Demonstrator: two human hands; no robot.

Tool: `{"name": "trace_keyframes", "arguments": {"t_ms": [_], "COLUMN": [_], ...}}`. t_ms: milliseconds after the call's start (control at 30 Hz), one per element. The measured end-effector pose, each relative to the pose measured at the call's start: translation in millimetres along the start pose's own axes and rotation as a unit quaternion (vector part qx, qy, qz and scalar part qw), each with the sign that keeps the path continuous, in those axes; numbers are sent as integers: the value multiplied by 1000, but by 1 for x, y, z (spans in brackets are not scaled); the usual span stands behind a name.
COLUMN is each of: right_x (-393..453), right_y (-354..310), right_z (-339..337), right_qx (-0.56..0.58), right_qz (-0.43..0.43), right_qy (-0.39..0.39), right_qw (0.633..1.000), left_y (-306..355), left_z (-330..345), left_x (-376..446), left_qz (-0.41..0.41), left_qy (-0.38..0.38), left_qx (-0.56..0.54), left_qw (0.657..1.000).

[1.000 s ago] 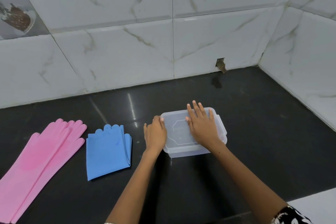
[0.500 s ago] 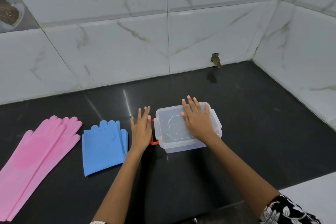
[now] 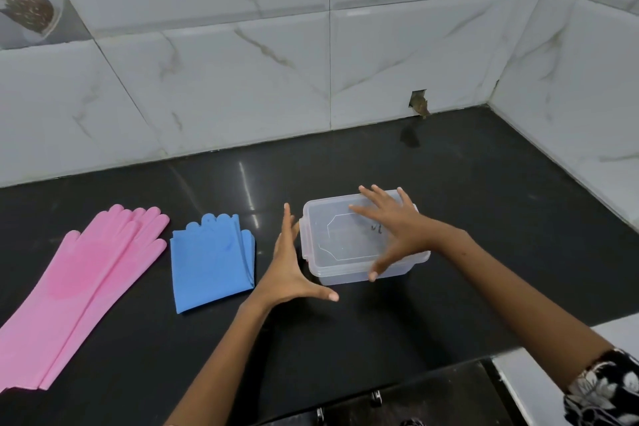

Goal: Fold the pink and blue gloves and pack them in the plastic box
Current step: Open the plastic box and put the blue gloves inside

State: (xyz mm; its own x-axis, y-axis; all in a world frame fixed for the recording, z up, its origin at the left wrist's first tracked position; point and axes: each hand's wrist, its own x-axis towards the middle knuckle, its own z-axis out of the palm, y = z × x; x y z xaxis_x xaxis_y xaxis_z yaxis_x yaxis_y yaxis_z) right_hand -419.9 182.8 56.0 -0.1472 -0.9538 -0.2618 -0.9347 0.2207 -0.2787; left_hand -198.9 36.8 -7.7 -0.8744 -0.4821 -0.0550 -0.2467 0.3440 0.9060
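Pink gloves [image 3: 83, 284] are laid flat and unfolded at the far left of the black tabletop [image 3: 501, 218], stacked one on the other, cuffs toward the near edge. Blue gloves [image 3: 211, 259] are seen just to their right, already folded into a squarish packet, apart from the pink pair.

Left hand [image 3: 292, 270] is held edge-up between the blue packet and the box, fingers straight, thumb spread; nothing is gripped. Whether it touches the box's left side cannot be told.

Plastic box [image 3: 332, 245] sits centre-right on the tabletop, clear, lid [image 3: 345, 239] on, clips at the short ends. Right hand [image 3: 394, 228] is spread over the lid, fingers splayed toward the far edge, thumb down near the front rim; nothing is pinched, and contact with the lid cannot be confirmed.

Step in hand is judged to be lid removal. To do it well:
- The base should be steadied by the left hand at the left wall while the lid is lifted.
- Both end clips should be released first, otherwise the whole box is likely to be dragged up with the lid.
- The lid should be set down to the right, clear of the gloves, so the folding space is kept free.
- The pink pair is not yet folded; it should be folded to the box footprint before packing.
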Motion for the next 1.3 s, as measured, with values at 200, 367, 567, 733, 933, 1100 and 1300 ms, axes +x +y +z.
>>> {"name": "trace_keyframes", "arguments": {"t_ms": [200,367,567,733,933,1100,1300], "right_x": [7,6,7,9,9,7,6], "right_y": [-4,-6,-8,-10,-8,-10,-4], "right_z": [-6,-2,2,4,0,-7,-9], "right_qx": [-34,-30,-5,7,24,26,54], "right_qz": [-23,-43,-55,-70,-75,-72,-63], "right_qy": [22,80,96,93,86,66,52], "right_qw": [999,995,994,993,993,995,995], "left_y": [1,4,3,-1,1,1,-1], "left_z": [1,-2,-6,-6,-3,-3,-2], "left_x": [9,11,11,5,2,-1,-3], "left_qz": [30,37,40,35,23,17,20], "left_qy": [15,10,3,16,24,24,27], "left_qx": [-32,-26,-11,0,17,23,24], "left_qw": [999,999,999,999,999,999,999]}}
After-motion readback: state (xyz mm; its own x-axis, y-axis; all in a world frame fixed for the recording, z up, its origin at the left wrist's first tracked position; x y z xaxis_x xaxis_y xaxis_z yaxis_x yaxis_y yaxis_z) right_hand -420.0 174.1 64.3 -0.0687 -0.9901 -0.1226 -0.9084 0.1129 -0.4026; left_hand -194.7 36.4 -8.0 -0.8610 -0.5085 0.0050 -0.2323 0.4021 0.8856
